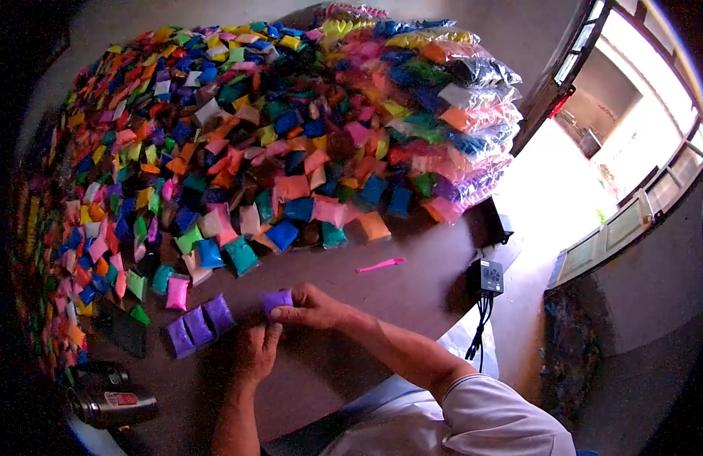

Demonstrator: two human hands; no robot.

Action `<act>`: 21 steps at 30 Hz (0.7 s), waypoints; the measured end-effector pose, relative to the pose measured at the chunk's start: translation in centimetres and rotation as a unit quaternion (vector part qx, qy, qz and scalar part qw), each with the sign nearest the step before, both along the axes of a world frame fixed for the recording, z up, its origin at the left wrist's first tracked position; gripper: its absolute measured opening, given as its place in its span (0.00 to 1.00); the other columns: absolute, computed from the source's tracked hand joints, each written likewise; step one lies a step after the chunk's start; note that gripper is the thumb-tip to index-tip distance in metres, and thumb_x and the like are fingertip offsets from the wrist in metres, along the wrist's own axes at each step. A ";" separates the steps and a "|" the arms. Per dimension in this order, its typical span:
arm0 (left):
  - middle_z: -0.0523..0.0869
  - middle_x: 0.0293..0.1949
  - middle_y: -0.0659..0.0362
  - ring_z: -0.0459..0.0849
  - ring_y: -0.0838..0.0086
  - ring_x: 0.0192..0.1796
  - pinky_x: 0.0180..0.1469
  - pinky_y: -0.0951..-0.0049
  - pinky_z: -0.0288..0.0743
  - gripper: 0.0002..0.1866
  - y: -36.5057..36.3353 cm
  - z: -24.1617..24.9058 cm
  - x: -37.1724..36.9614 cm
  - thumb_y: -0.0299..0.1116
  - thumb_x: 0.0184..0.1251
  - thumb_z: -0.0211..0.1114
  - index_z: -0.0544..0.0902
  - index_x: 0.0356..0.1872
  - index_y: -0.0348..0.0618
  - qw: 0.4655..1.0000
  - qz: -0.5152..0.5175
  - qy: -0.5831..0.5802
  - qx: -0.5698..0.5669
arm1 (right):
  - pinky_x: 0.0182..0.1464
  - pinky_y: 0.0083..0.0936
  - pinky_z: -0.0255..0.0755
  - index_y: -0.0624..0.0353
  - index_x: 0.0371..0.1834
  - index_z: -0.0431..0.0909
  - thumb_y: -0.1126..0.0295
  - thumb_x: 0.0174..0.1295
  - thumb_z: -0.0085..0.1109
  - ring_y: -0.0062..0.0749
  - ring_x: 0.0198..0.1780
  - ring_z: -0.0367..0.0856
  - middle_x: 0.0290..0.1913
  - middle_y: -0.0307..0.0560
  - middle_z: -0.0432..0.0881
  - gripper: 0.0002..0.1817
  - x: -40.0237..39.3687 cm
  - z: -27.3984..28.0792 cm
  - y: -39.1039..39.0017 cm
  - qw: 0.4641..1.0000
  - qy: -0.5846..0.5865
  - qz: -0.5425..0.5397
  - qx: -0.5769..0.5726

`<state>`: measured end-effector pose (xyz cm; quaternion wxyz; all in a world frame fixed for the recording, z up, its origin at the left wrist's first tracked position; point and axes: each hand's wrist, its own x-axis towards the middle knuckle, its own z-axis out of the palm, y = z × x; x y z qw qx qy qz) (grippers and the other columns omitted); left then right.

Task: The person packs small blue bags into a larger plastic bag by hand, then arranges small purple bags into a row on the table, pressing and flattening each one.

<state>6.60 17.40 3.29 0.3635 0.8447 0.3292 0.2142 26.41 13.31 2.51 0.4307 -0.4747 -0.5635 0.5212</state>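
A small purple packet [275,299] is pinched in my right hand [312,307], the thumb lying across its lower right side. Just below it, my left hand [257,351] is closed with its fingers curled, its thumb tip close under the packet; what those fingers hold, if anything, I cannot tell. On the table to the left of my hands lies a row of purple packets [199,327], side by side. A pink packet [177,292] rests above the row. A pink plastic scoop [380,264] lies apart, beyond my right hand.
A large heap of colourful packets [290,186] covers the far and left side of the table [435,277]. Stacked clear bags [480,118] stand at its right end. A metal flask [115,404] is at lower left, a black box with cables [488,277] at right, near an open doorway.
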 end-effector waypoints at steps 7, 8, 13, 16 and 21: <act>0.81 0.35 0.45 0.79 0.50 0.41 0.46 0.56 0.71 0.20 0.4 1.2 0.1 0.44 0.74 0.51 0.80 0.35 0.35 0.997 -0.006 0.064 -0.042 | 0.32 0.19 0.66 0.61 0.42 0.77 0.57 0.68 0.58 0.17 0.33 0.72 0.32 0.33 0.78 0.16 -0.7 -0.9 0.4 0.994 0.092 -0.052 0.019; 0.81 0.36 0.46 0.79 0.51 0.41 0.46 0.56 0.71 0.20 0.4 1.3 0.1 0.44 0.75 0.50 0.80 0.34 0.35 0.995 -0.035 0.091 -0.032 | 0.32 0.19 0.66 0.61 0.42 0.77 0.57 0.68 0.58 0.17 0.33 0.72 0.32 0.33 0.78 0.16 -0.7 -0.7 0.3 0.994 0.094 -0.051 0.018; 0.82 0.33 0.48 0.81 0.53 0.39 0.43 0.57 0.72 0.21 0.4 0.2 0.1 0.44 0.74 0.50 0.81 0.31 0.37 0.996 -0.027 0.054 -0.068 | 0.41 0.23 0.71 0.63 0.46 0.78 0.58 0.67 0.59 0.21 0.38 0.75 0.36 0.39 0.81 0.17 -0.2 0.3 -0.1 0.990 0.131 -0.033 -0.049; 0.83 0.31 0.48 0.81 0.54 0.36 0.41 0.57 0.73 0.21 0.4 -0.2 -0.1 0.43 0.74 0.51 0.82 0.28 0.38 0.995 0.008 0.024 -0.100 | 0.43 0.24 0.71 0.63 0.45 0.79 0.57 0.66 0.61 0.22 0.40 0.76 0.38 0.40 0.82 0.18 0.1 1.4 -0.1 0.992 0.099 -0.060 -0.045; 0.82 0.28 0.50 0.83 0.60 0.33 0.38 0.62 0.74 0.23 0.7 -1.1 -0.3 0.45 0.76 0.50 0.80 0.28 0.35 0.996 -0.026 0.071 -0.038 | 0.44 0.24 0.71 0.63 0.46 0.78 0.56 0.63 0.64 0.23 0.41 0.76 0.39 0.41 0.82 0.20 0.4 -1.1 0.1 0.991 0.092 -0.058 -0.080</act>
